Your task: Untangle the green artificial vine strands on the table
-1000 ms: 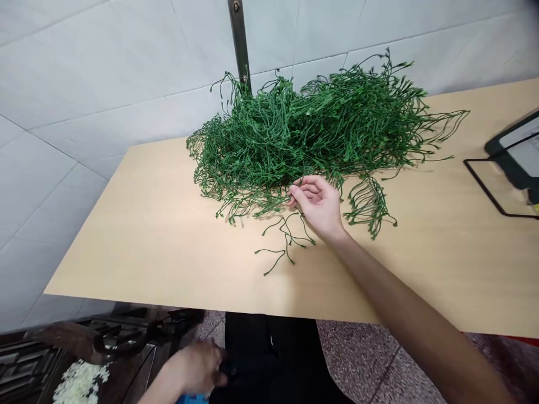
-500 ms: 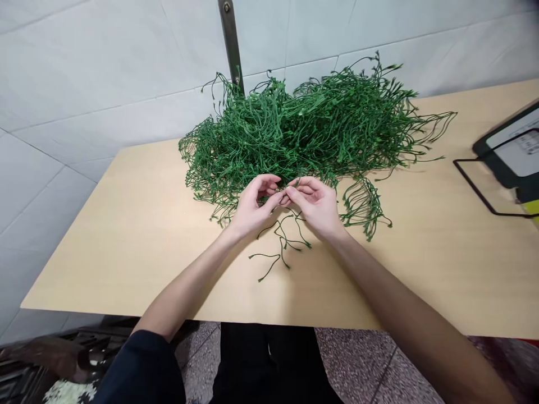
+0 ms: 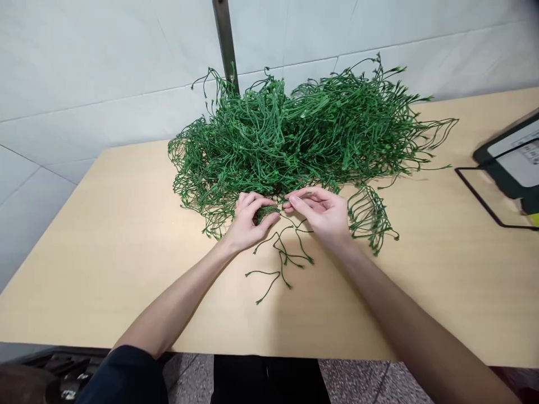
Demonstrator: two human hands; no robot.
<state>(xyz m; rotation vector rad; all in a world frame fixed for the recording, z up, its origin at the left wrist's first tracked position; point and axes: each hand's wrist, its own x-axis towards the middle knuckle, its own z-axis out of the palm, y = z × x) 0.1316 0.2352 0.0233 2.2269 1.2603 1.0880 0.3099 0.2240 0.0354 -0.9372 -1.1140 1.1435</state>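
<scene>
A large tangled heap of green stems (image 3: 286, 129) with small forked tips lies on the light wooden table (image 3: 138, 269). At its front edge my left hand (image 3: 251, 221) curls round some green stems, its thumb and fingers partly apart. Just to the right, my right hand (image 3: 322, 213) pinches a green stem between thumb and fingers. Several loose stems (image 3: 280, 252) lie on the table below the hands. A small separate bunch (image 3: 370, 216) rests right of my right hand.
At the right edge lies a dark device with a pale label (image 3: 514, 157) and a black wire frame (image 3: 478, 196). A metal post (image 3: 225, 39) stands behind the heap against the tiled wall (image 3: 105, 62).
My hands have moved slightly apart, and the left has opened somewhat, showing stems in its grasp. The view has shifted, so the table and loose stems appear lower.
</scene>
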